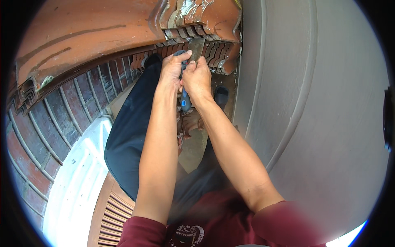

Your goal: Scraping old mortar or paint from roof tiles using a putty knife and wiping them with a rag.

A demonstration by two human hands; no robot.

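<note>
Both my hands are close together in front of stacked clay roof tiles [218,55]. My right hand [197,78] is closed around a putty knife. The knife's flat metal blade [197,48] points away toward the tile edges, and its blue-grey handle end [186,101] sticks out below my fingers. My left hand [170,70] is closed beside it, touching or nearly touching the right. A dark grey piece [179,53] shows at its thumb; I cannot tell what it is. My fingers hide the middle of the knife.
More curved tiles [205,16] are stacked at the top. A large orange-brown surface [94,29] spans the upper left, above a tiled wall [53,119]. A grey panel [321,115] rises along the right. At lower left are a white object [78,177] and a slatted wooden piece [109,218].
</note>
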